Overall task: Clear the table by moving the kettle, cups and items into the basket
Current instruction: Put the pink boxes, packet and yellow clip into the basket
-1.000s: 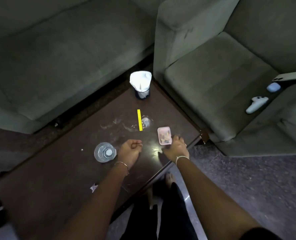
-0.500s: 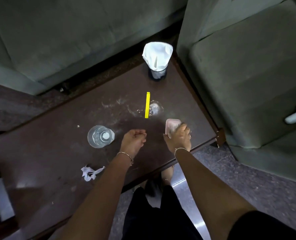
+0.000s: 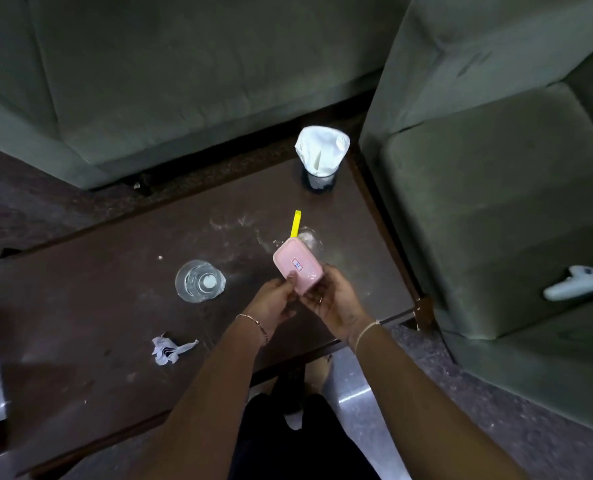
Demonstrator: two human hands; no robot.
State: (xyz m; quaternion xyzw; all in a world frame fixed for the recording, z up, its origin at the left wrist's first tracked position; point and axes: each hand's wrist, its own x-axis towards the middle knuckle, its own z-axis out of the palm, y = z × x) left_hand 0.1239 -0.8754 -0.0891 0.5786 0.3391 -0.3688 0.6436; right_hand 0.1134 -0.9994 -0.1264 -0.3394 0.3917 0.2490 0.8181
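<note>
Table [image 3: 80, 292], dark and smudged, between grey-green sofas [image 3: 184, 81]

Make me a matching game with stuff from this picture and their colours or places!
Things:
1. box
2. glass
3. crumpled paper
4. stick

Matches:
A. yellow
B. held by the left hand and right hand
C. clear, standing on the table
D. white, lying near the table's front edge

Pairs: 1-B, 2-C, 3-D, 4-A
</note>
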